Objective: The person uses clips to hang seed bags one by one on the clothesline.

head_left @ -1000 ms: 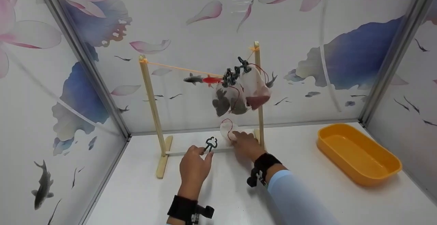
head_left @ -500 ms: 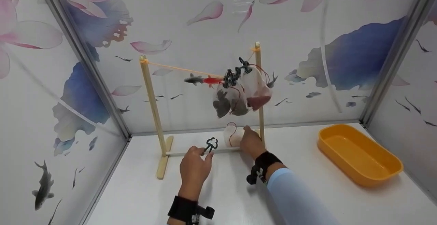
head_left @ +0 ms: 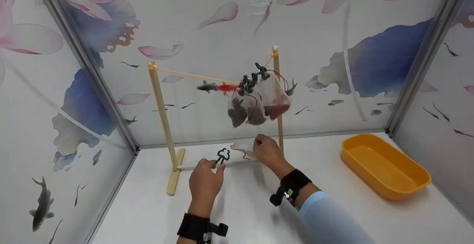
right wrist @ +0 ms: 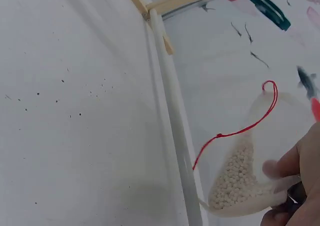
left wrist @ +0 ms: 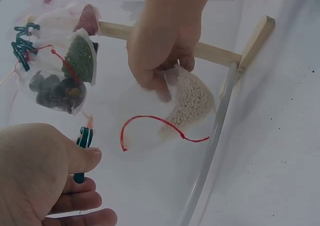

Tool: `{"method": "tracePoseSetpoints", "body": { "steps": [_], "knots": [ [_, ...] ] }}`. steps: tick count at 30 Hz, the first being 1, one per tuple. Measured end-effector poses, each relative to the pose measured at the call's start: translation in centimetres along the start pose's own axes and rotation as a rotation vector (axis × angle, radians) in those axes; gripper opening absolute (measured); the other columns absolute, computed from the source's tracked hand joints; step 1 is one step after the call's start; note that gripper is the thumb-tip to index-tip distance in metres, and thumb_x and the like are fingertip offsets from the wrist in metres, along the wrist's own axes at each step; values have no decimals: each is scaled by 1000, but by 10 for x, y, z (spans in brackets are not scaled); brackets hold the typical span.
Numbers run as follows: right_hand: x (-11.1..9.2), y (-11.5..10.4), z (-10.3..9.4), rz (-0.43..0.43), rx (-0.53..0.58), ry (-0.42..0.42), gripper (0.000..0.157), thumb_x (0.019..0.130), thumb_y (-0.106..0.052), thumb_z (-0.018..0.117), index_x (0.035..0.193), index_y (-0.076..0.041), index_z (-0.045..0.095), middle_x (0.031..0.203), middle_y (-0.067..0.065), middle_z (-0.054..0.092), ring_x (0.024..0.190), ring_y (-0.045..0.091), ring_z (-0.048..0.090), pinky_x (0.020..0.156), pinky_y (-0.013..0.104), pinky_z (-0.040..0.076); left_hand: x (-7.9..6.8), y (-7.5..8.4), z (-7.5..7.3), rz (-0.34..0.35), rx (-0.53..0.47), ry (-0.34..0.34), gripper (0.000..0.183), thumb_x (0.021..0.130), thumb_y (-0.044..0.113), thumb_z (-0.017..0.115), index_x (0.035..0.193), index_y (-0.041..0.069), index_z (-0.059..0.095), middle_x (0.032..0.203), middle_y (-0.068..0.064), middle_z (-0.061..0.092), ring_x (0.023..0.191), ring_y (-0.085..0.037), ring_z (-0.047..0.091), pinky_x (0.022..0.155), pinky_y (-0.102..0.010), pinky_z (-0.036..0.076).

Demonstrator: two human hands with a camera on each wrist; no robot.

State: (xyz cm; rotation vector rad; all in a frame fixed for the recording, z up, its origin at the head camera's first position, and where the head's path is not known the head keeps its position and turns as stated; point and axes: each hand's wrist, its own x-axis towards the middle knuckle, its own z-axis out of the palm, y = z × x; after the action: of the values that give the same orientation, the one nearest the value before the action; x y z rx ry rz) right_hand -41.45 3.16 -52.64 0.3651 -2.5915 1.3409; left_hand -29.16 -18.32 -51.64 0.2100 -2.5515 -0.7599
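My left hand (head_left: 205, 181) pinches a dark green clothes clip (head_left: 223, 156) between thumb and fingers, its head pointing up. To the right, my right hand (head_left: 269, 150) grips one corner of a sheer white drawstring bag (left wrist: 192, 98) with small pale beads or beans gathered at that end. The bag's red cord (left wrist: 150, 117) trails loosely across its other end. In the right wrist view the bag overlaps the stand's white crossbar (right wrist: 175, 111). Above the hands, filled sheer bags (head_left: 274, 96) hang from an orange line (head_left: 196, 75), held by several dark green clips (head_left: 246, 84).
The line runs between a left wooden post (head_left: 162, 114) and a right wooden post (head_left: 280, 129), each on a flat wooden foot. At the right of the white table (head_left: 140, 207) stands a yellow tray (head_left: 389, 166). Printed panels enclose the table at the back and sides.
My right hand has shifted its hold on the bag, which has turned so that its cord lies lower and further left. The left hand keeps the clip in about the same place.
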Motion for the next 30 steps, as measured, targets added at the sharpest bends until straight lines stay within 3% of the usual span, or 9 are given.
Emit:
{"method": "tracePoseSetpoints", "body": {
  "steps": [4, 8, 11, 14, 17, 20, 25, 30],
  "knots": [
    [-13, -14, -10, -21, 95, -110, 25, 108, -7, 54, 107, -6, 79, 94, 4, 69, 84, 17, 59, 77, 34, 51, 1, -1, -4, -12, -8, 4, 35, 99, 34, 88, 117, 3, 87, 102, -8, 79, 91, -29, 78, 75, -45, 61],
    [-22, -30, -19, -17, 208, -202, 28, 106, -12, 57, 95, -3, 81, 93, 4, 74, 85, 16, 62, 77, 32, 53, 3, -4, -10, -18, -19, 1, 38, 100, 34, 86, 121, 2, 86, 105, -9, 79, 93, -31, 78, 77, -47, 62],
    [-25, -44, -26, -65, 274, -248, 28, 105, -12, 59, 91, -3, 81, 94, 4, 75, 83, 15, 62, 73, 29, 53, 6, -7, -21, -24, -15, 7, 39, 102, 34, 84, 124, 2, 85, 109, -11, 80, 95, -32, 80, 77, -48, 62],
    [-25, -60, -36, -132, 312, -274, 25, 106, -10, 60, 100, -3, 84, 97, 6, 76, 78, 13, 62, 68, 27, 56, 14, -7, -38, -3, 6, 33, 38, 103, 32, 83, 124, 0, 84, 111, -14, 79, 95, -34, 79, 76, -49, 62],
    [-22, -79, -43, -179, 324, -261, 22, 109, -8, 63, 114, -3, 83, 100, 10, 77, 74, 13, 64, 66, 26, 59, 29, -3, -64, 84, 57, 87, 36, 104, 28, 81, 124, -2, 84, 112, -18, 79, 97, -36, 80, 76, -51, 64],
    [-15, -100, -47, -185, 325, -200, 25, 110, -9, 66, 129, -6, 82, 108, 12, 78, 78, 13, 68, 69, 29, 64, 52, 12, -97, 221, 126, 168, 32, 105, 24, 81, 122, -4, 83, 111, -21, 79, 97, -38, 80, 75, -52, 66],
    [0, -126, -51, -208, 344, -39, 35, 112, -8, 67, 146, -6, 76, 126, 17, 81, 87, 15, 74, 75, 28, 67, 98, 58, -146, 458, 275, 308, 23, 102, 16, 84, 113, -5, 84, 100, -18, 75, 86, -37, 77, 69, -51, 66],
    [12, -142, -53, -216, 398, 92, 36, 113, -8, 66, 147, -3, 74, 124, 20, 81, 84, 27, 82, 69, 28, 66, 141, 104, -166, 636, 485, 395, 12, 104, 4, 76, 101, -4, 84, 91, -14, 72, 77, -35, 73, 58, -48, 62]
  ]
}}
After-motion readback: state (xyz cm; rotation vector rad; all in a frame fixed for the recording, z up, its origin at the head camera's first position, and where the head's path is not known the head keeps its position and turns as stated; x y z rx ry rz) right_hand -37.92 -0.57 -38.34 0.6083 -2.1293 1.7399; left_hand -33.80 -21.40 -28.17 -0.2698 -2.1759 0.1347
